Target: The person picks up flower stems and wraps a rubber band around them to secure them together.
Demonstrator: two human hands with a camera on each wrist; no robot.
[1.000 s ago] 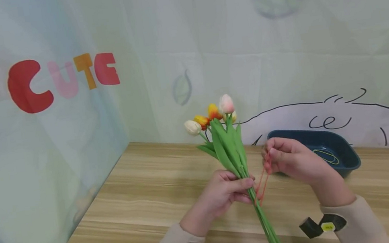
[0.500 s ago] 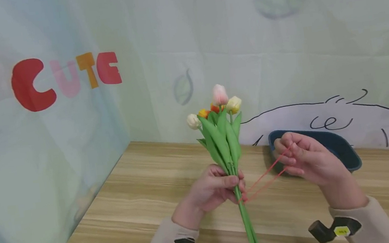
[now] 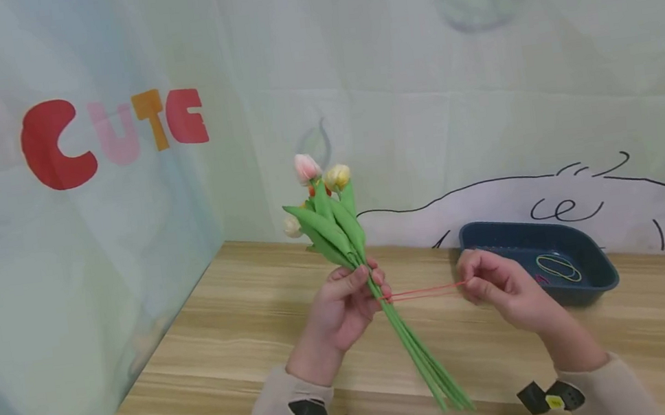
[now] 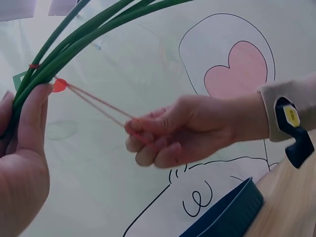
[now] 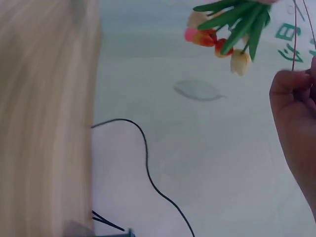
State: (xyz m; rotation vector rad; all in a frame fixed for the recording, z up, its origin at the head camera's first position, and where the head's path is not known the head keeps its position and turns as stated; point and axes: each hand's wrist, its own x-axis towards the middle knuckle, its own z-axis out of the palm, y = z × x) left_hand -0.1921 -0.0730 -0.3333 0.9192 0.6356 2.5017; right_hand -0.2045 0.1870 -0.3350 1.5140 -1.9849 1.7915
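Observation:
A bunch of tulips point(image 3: 335, 228) with pink, cream, yellow and orange blooms leans to the upper left in the head view. The left hand point(image 3: 341, 307) grips its green stems just below the leaves. A red elastic band point(image 3: 427, 293) loops round the stems beside the left fingers and stretches taut to the right, where the right hand point(image 3: 504, 290) pinches its far end. In the left wrist view, red band point(image 4: 33, 66) crosses the stems point(image 4: 74, 47), and a small red bead-like part point(image 4: 59, 85) shows near the left fingertips. The right wrist view shows the blooms point(image 5: 217, 39) hanging downward.
Behind the right hand, a dark blue tray point(image 3: 596, 272) holds a yellow band point(image 3: 558, 268) and a small pink item point(image 3: 541, 279). The wooden table point(image 3: 229, 331) meets a printed cloth backdrop point(image 3: 398, 137) behind and at the left.
The left hand has carried the tulips left and slightly up, and their heads now tilt left. The right hand has moved lower, with the band stretched nearly level between the hands.

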